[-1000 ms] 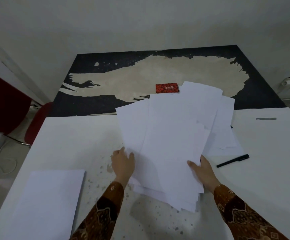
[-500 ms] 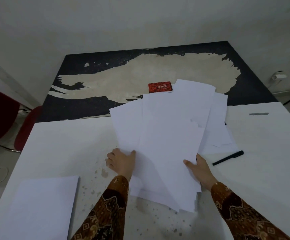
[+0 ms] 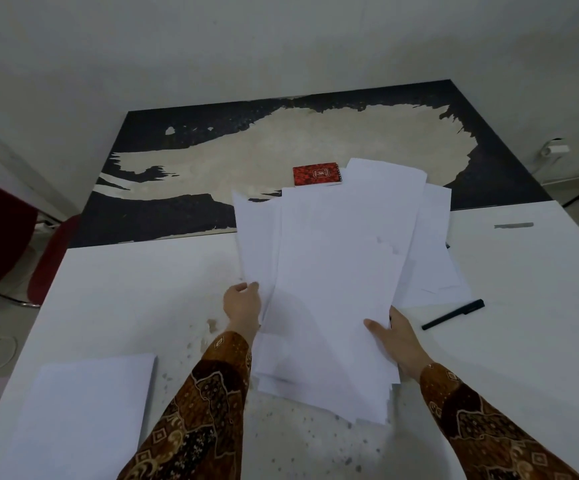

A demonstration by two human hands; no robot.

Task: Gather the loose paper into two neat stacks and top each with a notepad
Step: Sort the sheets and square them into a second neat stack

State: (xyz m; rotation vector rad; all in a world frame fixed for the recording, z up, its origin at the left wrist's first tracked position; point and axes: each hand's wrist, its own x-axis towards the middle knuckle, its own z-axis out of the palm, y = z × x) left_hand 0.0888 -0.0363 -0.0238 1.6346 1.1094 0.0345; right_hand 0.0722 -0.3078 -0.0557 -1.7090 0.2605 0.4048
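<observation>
A fanned bundle of loose white sheets (image 3: 336,289) is being held up over the middle of the white table (image 3: 149,289) by two hands. Its left edge is being gripped by the left hand (image 3: 243,303), the fingers being curled round the paper, while its lower right edge is being pinched by the right hand (image 3: 397,337), with the thumb being laid across the top sheet and the fingers being hidden beneath. The sheets in the bundle cannot be counted, since they are overlapping at differing angles; several staggered edges are being shown at the near end. A few more loose sheets (image 3: 433,271) are being left flat on the table just behind and to the right of the bundle, partly covered by it. One squared stack of paper (image 3: 84,420) is being kept at the near left corner of the table, well apart from the bundle. One red notepad (image 3: 317,173) is being seen on the dark, worn table (image 3: 177,216) beyond, just past the far edge of the fanned sheets. One black pen (image 3: 453,314) is lying on the white table near the right hand. Two patterned brown sleeves (image 3: 198,417) are being worn. One red chair (image 3: 51,258) is standing at the left.
</observation>
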